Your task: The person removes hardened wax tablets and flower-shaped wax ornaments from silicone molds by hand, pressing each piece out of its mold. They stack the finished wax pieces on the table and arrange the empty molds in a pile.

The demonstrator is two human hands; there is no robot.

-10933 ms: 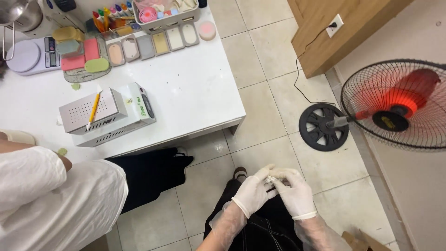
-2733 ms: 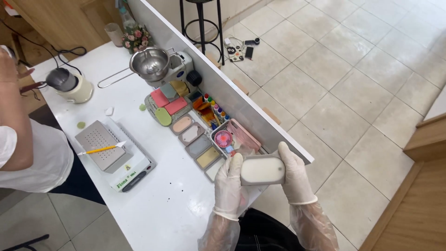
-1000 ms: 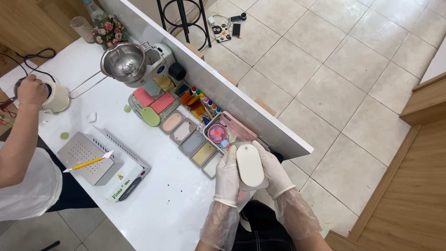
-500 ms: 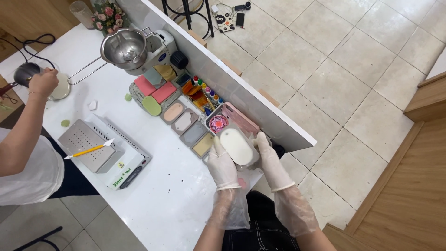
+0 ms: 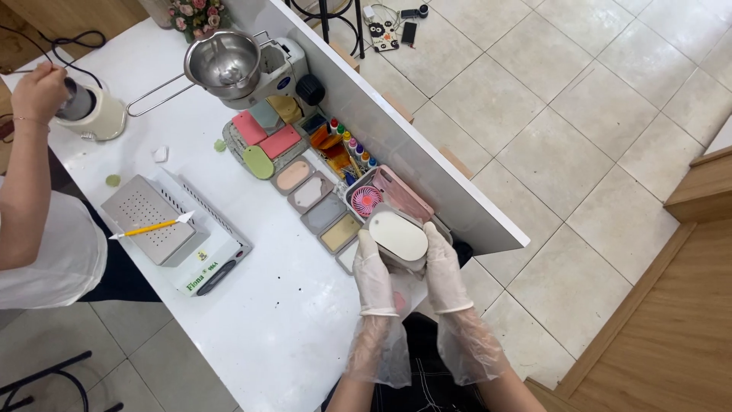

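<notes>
Both my hands wear clear plastic gloves and grip a white rounded-rectangle mold [image 5: 399, 236] from either side. My left hand [image 5: 374, 266] holds its left edge and my right hand [image 5: 444, 264] its right edge. The mold hovers over the near right corner of the white table [image 5: 267, 320], just in front of a grey basket [image 5: 381, 200] that holds a small pink fan. A row of filled molds [image 5: 320, 206] in beige, white, grey and tan lies to the left of it.
Another person's arm [image 5: 30, 145] reaches to a cream pot [image 5: 99, 114] at the far left. A steel pan [image 5: 225, 65] sits on a white appliance. A grey perforated box with a yellow tool [image 5: 152, 227] lies mid-table. Dye bottles [image 5: 352, 145] stand by the white partition wall.
I have brought the white mold lower and nearer the table corner, and my view has shifted closer to the table. The other person's hand stays at the cream pot.
</notes>
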